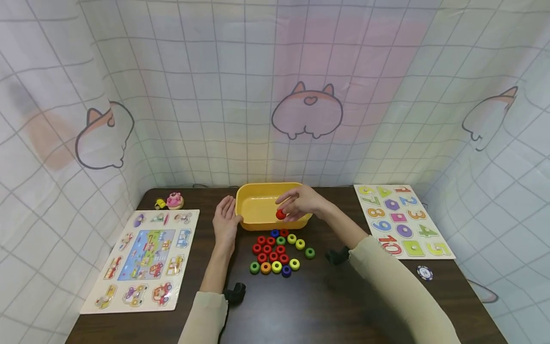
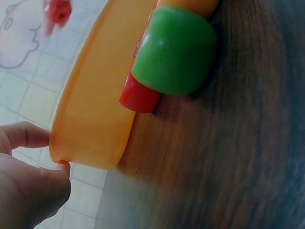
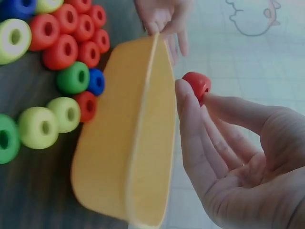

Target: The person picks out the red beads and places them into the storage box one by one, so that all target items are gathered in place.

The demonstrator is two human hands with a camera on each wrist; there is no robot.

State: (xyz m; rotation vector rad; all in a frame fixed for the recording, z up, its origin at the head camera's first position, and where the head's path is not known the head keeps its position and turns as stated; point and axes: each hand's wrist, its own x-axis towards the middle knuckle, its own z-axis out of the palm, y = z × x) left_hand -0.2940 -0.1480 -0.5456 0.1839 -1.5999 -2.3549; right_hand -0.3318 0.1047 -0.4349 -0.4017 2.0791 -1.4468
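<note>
Cartoon-printed curtains (image 1: 223, 119) and puzzle boards (image 1: 148, 255) suggest a play corner.

The round-cornered yellow plastic tub (image 1: 262, 226) was plain and single-coloured. The small ring-shaped beads (image 1: 270, 258) came in red, green, yellow, blue and orange, while the held ring-shaped bead (image 3: 195, 84) was solid red. The flat, dark brown tabletop (image 1: 275, 310) showed streaked wood grain. The white hanging cloth (image 1: 193, 119) carried a grey grid, pink patches and animal outlines (image 1: 307, 117) with orange ears.
</note>
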